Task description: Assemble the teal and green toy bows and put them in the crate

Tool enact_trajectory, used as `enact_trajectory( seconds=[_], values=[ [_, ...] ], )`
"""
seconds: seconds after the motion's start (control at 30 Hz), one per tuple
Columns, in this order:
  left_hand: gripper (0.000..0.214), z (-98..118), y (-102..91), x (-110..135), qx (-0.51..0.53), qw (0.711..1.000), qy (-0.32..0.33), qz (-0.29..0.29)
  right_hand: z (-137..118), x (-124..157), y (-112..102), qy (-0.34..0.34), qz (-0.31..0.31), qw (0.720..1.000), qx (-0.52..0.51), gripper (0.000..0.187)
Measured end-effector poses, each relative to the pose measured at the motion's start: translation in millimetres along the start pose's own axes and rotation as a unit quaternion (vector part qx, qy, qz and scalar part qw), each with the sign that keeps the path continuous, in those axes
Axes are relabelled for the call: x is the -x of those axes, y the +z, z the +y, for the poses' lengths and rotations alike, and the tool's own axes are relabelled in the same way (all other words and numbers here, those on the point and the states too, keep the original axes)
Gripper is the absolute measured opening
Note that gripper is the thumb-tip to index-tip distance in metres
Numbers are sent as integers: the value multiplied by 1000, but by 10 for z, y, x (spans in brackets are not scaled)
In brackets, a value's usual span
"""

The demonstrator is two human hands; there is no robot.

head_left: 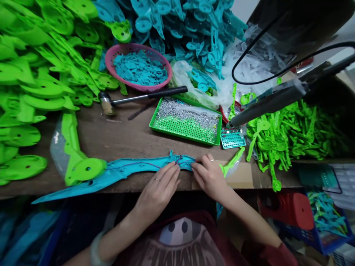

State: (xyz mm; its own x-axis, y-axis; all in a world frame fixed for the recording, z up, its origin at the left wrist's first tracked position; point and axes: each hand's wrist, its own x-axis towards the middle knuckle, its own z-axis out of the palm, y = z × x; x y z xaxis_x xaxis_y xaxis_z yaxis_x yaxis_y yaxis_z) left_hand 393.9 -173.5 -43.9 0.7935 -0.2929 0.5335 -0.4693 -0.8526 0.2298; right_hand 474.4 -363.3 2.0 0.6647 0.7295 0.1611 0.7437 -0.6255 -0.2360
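A long curved blue plastic shell (133,166) lies along the table's front edge, its hollow side up. Thin dark wires (181,161) run inside it and bunch near its right part, by a small blue upright bracket (171,156). My left hand (159,190) has its fingers together, the tips closed on the wires there. My right hand (209,175) is curled around the shell's right end, fingers pinched; what sits exactly between the tips is hidden. A green part with a round disc (88,169) and a clear grey blade adjoins the shell's left part.
A green tray (185,137) of small metal screws stands behind the hands, beside a small turquoise tray (233,140). A hammer (129,99) lies near a pink basket (109,66) of blue pieces. A grey tool (266,101) hangs at right. Green parts (24,92) pile up left.
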Motion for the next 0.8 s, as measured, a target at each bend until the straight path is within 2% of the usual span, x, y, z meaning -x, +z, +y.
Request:
enact_trajectory(
  seconds=[0.13, 0.27, 0.5, 0.67, 0.8],
  values=[
    [33, 4, 16, 74, 41, 999, -5, 4, -30, -98, 53, 5, 7, 1000, 3, 21],
    [36, -1, 22, 137, 43, 999, 11, -6, -43, -79, 102, 54, 24, 998, -32, 19],
    [36, -16, -11, 101, 84, 996, 36, -10, -52, -85, 139, 95, 19, 994, -56, 16],
    [36, 3, -35, 27, 32, 998, 45, -36, -84, -193, 154, 134, -6, 991, 1, 15],
    [37, -14, -39, -29, -9, 997, 55, -60, -82, -215, 147, 146, -9, 989, 7, 12]
  ],
)
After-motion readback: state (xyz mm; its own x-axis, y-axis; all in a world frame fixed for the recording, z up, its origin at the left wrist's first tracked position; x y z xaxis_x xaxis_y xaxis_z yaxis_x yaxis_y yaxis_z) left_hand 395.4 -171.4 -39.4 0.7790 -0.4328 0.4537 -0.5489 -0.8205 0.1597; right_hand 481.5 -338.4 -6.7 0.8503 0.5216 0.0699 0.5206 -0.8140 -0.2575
